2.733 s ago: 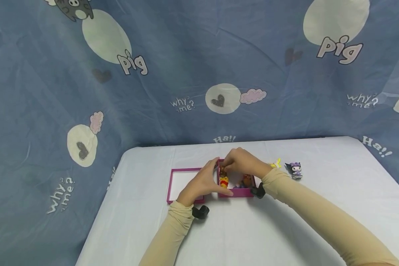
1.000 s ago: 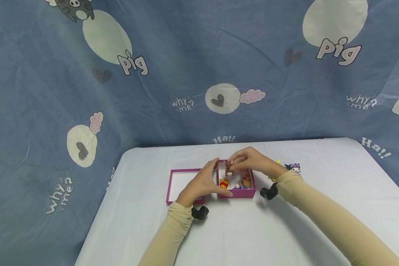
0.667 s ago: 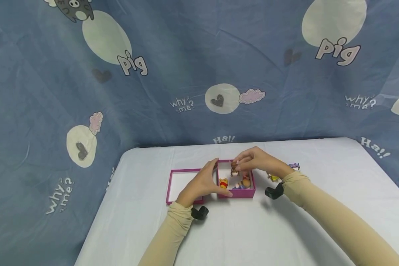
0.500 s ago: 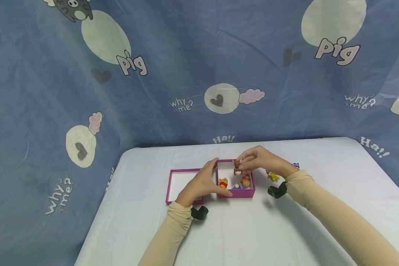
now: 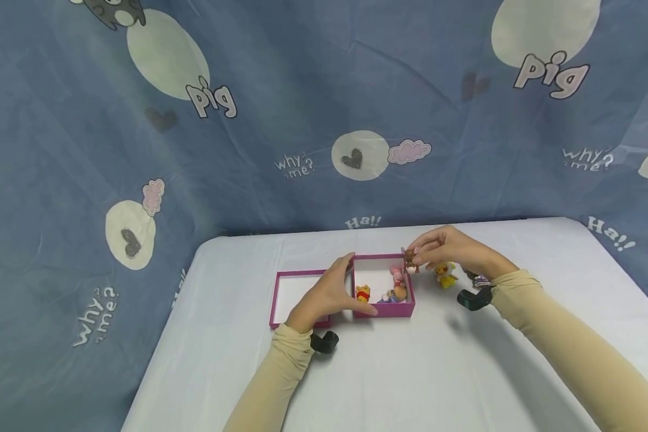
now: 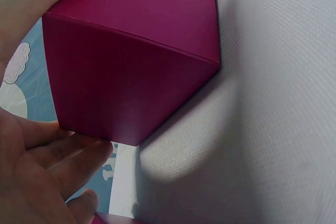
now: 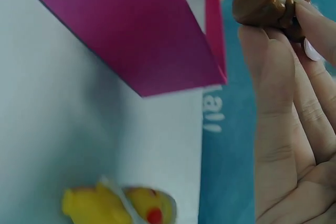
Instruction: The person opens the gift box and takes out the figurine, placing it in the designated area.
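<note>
My right hand (image 5: 456, 249) pinches a small brown figurine (image 5: 410, 261) between thumb and fingers, held at the back right rim of the magenta box (image 5: 389, 309). In the right wrist view the brown figurine (image 7: 265, 3) shows a white patch. With thumb at the front and fingers at the back, my left hand (image 5: 329, 294) grips the left end of the box. Inside sit a yellow bear figurine (image 5: 363, 293) in red at the left, a pink figurine (image 5: 396, 275) at the right and a tan and blue figurine (image 5: 397, 293) at the front right.
A magenta-rimmed lid (image 5: 294, 297) lies left of the box, partly behind my left hand. Right of the box stands a yellow figurine (image 5: 445, 276); a dark purple figurine (image 5: 477, 279) is partly hidden by my right wrist. A patterned blue cloth (image 5: 270, 120) hangs behind the white table (image 5: 356, 378).
My right hand has lifted the brown figurine from the box's left side and carried it rightward to the right rim. The yellow figurine has come into fuller view. My left hand stays put.
</note>
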Motion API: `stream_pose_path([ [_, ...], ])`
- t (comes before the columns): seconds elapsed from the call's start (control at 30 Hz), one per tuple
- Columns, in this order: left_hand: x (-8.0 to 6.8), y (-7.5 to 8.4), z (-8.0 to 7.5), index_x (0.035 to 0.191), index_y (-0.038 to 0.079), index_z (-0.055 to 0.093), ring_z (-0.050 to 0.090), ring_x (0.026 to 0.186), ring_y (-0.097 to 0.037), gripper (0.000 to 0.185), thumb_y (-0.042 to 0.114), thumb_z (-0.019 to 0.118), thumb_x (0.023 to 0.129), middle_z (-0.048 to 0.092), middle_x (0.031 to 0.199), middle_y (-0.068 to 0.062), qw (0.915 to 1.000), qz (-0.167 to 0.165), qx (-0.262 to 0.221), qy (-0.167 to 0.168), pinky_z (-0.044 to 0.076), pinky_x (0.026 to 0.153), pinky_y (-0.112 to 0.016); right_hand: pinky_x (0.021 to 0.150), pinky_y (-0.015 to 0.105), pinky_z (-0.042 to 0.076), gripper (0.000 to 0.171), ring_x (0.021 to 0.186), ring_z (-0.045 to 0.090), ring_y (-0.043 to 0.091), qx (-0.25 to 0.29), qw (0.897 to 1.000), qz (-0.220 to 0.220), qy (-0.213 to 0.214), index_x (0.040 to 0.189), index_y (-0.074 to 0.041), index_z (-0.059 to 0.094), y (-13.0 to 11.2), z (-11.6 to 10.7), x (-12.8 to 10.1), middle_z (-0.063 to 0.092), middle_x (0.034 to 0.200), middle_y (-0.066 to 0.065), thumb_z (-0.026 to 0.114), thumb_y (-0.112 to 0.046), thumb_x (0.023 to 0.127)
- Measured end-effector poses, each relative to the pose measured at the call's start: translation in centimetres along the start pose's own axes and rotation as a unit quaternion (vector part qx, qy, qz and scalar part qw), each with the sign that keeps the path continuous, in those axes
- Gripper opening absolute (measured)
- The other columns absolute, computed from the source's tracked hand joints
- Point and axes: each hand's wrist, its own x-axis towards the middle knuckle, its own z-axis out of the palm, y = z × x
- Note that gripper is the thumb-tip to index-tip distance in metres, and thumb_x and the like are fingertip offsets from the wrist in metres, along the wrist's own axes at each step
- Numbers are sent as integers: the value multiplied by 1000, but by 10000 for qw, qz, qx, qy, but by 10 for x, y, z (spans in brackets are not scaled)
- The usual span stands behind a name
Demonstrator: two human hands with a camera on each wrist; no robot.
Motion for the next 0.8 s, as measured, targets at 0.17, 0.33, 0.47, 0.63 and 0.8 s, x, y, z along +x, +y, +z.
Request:
stream_pose_path([
  [0.17, 1, 1, -1, 166, 18, 20, 32, 156, -28, 138, 57, 97, 59, 30, 170, -7, 10000, -9, -11, -32, 35, 125, -52, 95, 42, 61, 40, 104, 75, 16, -81, 9999, 29, 94, 127, -2, 70, 0, -19, -14, 80, 111, 2, 77, -24, 94],
  [0.33, 2, 3, -4, 166, 19, 21, 34, 155, -28, 137, 55, 98, 58, 31, 169, -7, 10000, -3, -48, 34, 35, 125, -52, 93, 39, 62, 41, 104, 75, 14, -90, 9998, 22, 176, 129, 0, 68, 5, -35, -25, 80, 112, -1, 75, -22, 95],
  [0.47, 2, 3, -4, 166, 19, 21, 34, 155, -28, 137, 54, 98, 59, 31, 169, -8, 10000, -16, -36, 26, 34, 125, -52, 93, 39, 62, 42, 105, 74, 10, 14, 9996, 125, 248, 131, 3, 65, 14, -46, -35, 79, 113, -6, 73, -20, 97],
  [0.63, 1, 3, -3, 166, 19, 21, 34, 156, -28, 137, 53, 99, 59, 31, 169, -7, 10000, -72, -46, 0, 34, 125, -52, 91, 32, 61, 42, 105, 73, 7, 156, 9986, 232, 453, 132, 5, 62, 31, -58, -48, 79, 111, -10, 72, -17, 98],
  [0.8, 2, 2, 0, 166, 19, 20, 34, 156, -28, 136, 52, 98, 60, 32, 169, -8, 10000, -59, -51, -18, 34, 125, -52, 90, 30, 62, 35, 103, 74, 6, 395, 9970, 322, 581, 129, 5, 63, 46, -72, -62, 78, 109, -11, 70, -11, 98],
])
